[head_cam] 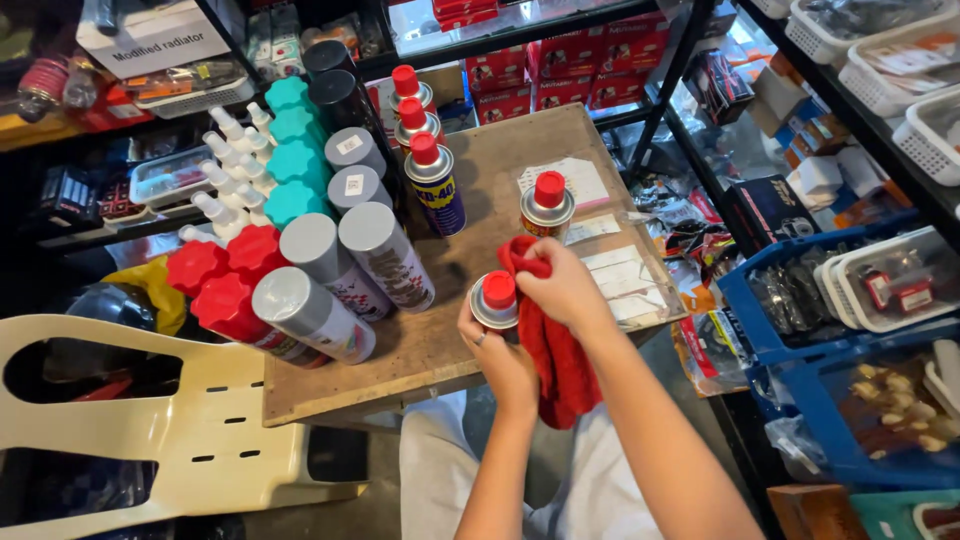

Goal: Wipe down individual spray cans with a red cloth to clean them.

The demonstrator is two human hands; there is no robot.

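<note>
My left hand [497,350] grips a small spray can with a red cap [495,299] at the front edge of a wooden board [430,345]. My right hand [565,287] holds a red cloth [558,365] pressed against that can; the cloth hangs down past the board's edge. A second red-capped can [547,206] stands just behind my hands, and a taller blue and yellow can [436,184] stands further back.
Grey-capped cans [312,312], red-lidded and teal-lidded bottles [293,160] and white spray bottles crowd the board's left. Paper slips in clear sleeves [618,270] lie at right. A cream plastic chair [190,420] sits at lower left. Blue crates [790,300] and shelves stand right.
</note>
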